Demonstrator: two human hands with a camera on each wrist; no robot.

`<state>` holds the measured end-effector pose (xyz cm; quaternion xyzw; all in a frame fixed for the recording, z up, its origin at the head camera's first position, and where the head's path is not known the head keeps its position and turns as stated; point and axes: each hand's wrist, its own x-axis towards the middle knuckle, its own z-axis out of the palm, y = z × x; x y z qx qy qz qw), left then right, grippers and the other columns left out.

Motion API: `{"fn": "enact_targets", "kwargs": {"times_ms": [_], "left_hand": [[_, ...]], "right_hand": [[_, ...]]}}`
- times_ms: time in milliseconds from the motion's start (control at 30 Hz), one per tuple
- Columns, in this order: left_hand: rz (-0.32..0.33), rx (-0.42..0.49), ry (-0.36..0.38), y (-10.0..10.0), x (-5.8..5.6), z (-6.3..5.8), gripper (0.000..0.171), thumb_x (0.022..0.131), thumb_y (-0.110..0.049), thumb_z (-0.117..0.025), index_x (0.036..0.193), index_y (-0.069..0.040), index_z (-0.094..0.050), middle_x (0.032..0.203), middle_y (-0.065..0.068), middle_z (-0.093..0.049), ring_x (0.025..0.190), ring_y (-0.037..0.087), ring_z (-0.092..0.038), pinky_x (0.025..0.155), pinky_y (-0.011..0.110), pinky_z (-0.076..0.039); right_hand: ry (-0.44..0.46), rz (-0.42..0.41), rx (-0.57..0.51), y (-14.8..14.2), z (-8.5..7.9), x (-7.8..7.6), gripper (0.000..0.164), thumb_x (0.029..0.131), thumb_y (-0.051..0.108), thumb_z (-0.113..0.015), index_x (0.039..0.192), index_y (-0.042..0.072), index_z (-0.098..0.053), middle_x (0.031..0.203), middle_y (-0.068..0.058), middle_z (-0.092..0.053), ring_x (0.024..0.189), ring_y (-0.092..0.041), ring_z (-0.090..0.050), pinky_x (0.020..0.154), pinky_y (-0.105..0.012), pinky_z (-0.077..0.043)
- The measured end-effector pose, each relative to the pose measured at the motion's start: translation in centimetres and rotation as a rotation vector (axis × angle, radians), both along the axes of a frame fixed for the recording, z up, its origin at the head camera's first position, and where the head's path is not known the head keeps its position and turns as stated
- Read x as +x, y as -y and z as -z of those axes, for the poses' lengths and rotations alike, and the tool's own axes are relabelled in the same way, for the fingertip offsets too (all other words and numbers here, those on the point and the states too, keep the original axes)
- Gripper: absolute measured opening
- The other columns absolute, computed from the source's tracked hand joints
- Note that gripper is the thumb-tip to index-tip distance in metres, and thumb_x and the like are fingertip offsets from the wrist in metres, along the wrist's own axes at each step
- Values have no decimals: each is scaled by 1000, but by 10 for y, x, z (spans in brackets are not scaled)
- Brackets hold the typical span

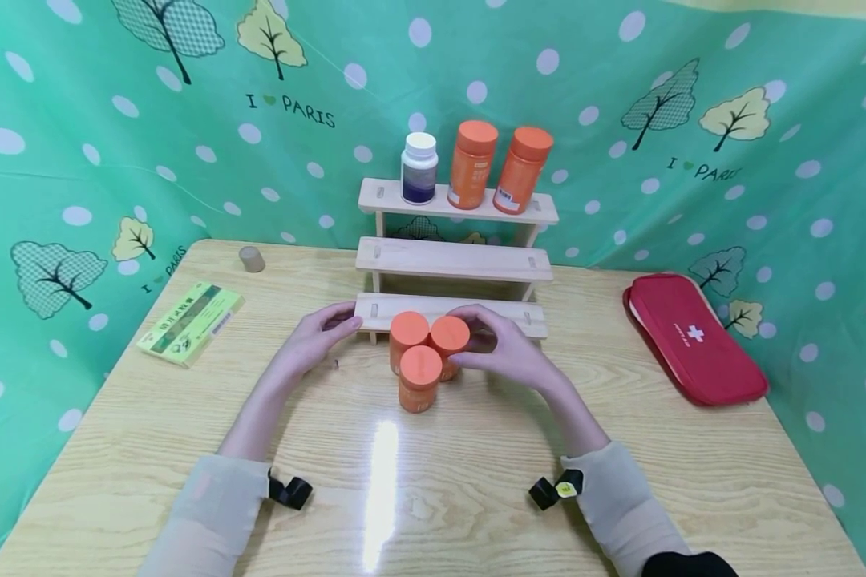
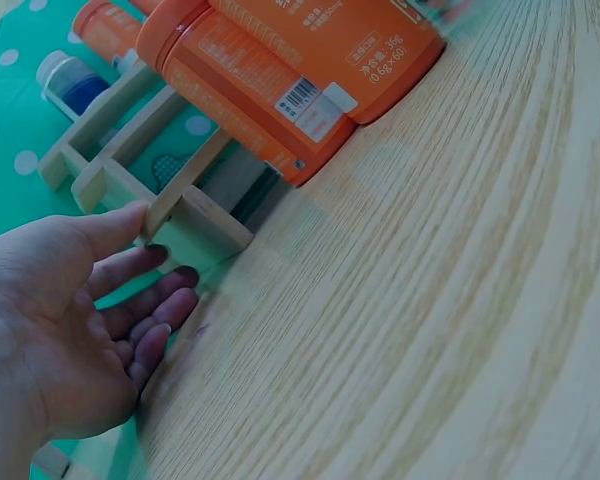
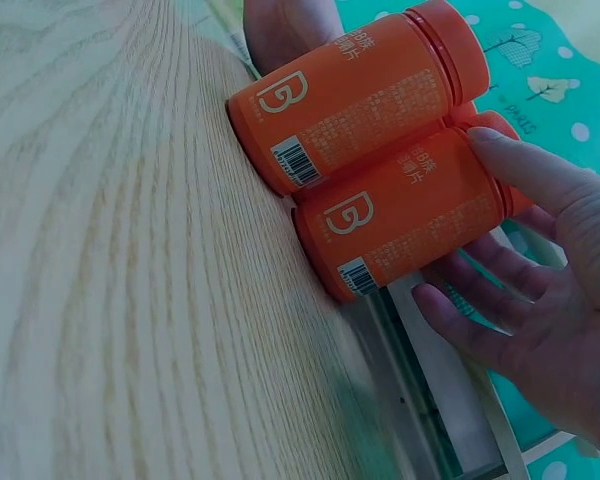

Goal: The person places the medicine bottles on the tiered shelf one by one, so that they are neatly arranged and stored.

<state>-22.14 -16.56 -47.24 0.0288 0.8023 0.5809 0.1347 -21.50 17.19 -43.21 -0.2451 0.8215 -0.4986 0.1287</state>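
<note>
A three-step wooden shelf (image 1: 453,259) stands at the back of the table. My left hand (image 1: 316,340) is at the left end of its lowest board, the thumb against the board's edge and the fingers loosely curled beside it. Three orange bottles (image 1: 419,377) stand upright, close together, in front of that board. My right hand (image 1: 503,349) holds the right-hand one (image 3: 400,215) near its lid, thumb in front and index finger behind. On the top step are a white-capped bottle (image 1: 419,170) and two orange bottles (image 1: 472,166), the right one tilted.
A red first-aid pouch (image 1: 695,338) lies at the right of the table (image 1: 476,497). At the left are a green-yellow box (image 1: 191,323) and a small grey-brown cylinder (image 1: 252,259). A patterned green cloth (image 1: 296,168) hangs behind.
</note>
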Motion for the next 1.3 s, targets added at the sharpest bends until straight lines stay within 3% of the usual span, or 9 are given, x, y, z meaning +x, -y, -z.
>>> {"fn": "enact_targets", "kwargs": {"times_ms": [367,667,900,1133,1300], "left_hand": [[-5,5,7,0,-1,2,67,103,-39,-62,157,-7,-40,156,21,-49,145,37,-45,126,51,-33],[-6,9,13,4,0,0,67,103,-39,-62,157,-7,-40,157,20,-47,146,37,-44,126,52,-33],[-16,5,19,4,1,1,67,103,-40,-62,158,-7,-39,158,20,-46,147,37,-43,127,51,-32],[7,10,-3,0,0,2,66,104,-38,-62,157,-6,-40,159,20,-46,147,38,-43,126,52,-33],[-2,4,0,0,0,1,66,104,-38,-62,157,-6,-40,158,20,-47,147,38,-43,126,52,-33]], "right_hand": [[1,19,-16,-3,2,1,56,87,26,-84,136,27,-58,131,4,-65,118,-18,-64,106,-40,-57],[-18,26,-75,-6,-8,1,53,92,20,-80,139,23,-55,133,-1,-63,121,-21,-63,104,-35,-58],[-34,30,-117,-9,-17,0,54,93,16,-77,141,19,-52,134,-4,-61,121,-22,-61,105,-50,-56],[-72,53,-146,-13,-28,-3,54,94,11,-75,142,16,-52,132,-5,-61,119,-19,-62,99,-31,-60],[-104,63,-138,-12,-42,-10,54,94,11,-75,143,17,-52,133,-2,-61,120,-20,-60,100,-35,-59]]}}
